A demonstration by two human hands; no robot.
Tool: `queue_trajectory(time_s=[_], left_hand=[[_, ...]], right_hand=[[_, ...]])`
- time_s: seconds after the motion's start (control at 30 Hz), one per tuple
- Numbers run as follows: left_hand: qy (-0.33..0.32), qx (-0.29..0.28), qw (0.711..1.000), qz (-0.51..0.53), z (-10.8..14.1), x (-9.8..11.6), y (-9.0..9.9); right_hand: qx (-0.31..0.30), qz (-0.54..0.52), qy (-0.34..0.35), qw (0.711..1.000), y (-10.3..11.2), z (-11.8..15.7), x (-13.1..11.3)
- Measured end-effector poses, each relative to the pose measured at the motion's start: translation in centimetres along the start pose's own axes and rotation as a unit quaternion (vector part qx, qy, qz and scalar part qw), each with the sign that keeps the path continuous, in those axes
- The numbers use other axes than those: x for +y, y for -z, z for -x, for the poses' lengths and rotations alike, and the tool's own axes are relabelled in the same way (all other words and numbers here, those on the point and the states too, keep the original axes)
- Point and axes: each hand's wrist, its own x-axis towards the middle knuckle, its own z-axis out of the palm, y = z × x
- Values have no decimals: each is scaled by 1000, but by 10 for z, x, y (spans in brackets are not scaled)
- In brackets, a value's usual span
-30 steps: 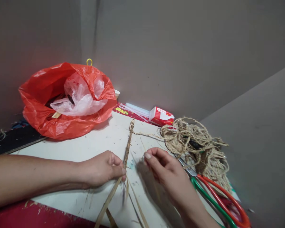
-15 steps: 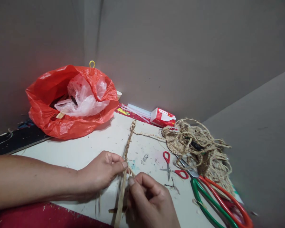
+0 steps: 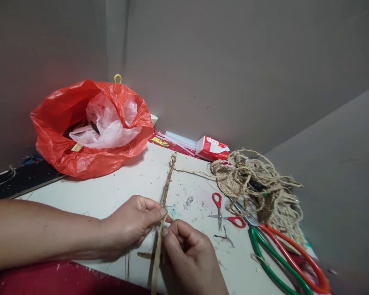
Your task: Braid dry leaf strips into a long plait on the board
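My left hand (image 3: 143, 219) pinches a thin brown twig-like braid (image 3: 168, 182) between thumb and forefinger; its far end points away from me. My right hand (image 3: 190, 250) is just right of it, closed on a pale flat fibre strip at the same spot. One long pale strip (image 3: 156, 262) hangs down toward me from between the hands. A thin twisted cord (image 3: 195, 173) runs from the far end of the braid to a heap of tan rope (image 3: 249, 176) on the right.
Small red-handled scissors (image 3: 219, 213) lie right of my hands, beside large shears (image 3: 264, 241) with green and orange handles. A red plastic bag (image 3: 89, 164) stands at the back left. A tissue pack (image 3: 212, 148) is by the wall. A short brown stick (image 3: 145, 255) lies nearby.
My right hand has moved slightly left and up, closer to my left thumb, drawing the pale strip in. My left hand keeps its pinch. The view has shifted a little.
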Motion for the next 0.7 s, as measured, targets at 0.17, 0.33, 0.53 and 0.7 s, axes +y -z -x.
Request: queue_trajectory(time_s=[0.17, 0.33, 0.53, 0.7], left_hand=[[-12, 0, 1000, 5, 1, 2, -3], [-44, -7, 999, -14, -1, 1, -2], [-41, -9, 996, -73, -5, 2, 2], [-79, -72, 991, -86, -10, -3, 7]], right_hand=[[-5, 7, 4, 1000, -4, -3, 10], [-15, 22, 34, 999, 5, 4, 1], [156, 0, 101, 983, 32, -1, -23], [-150, -105, -46, 982, 25, -19, -4]])
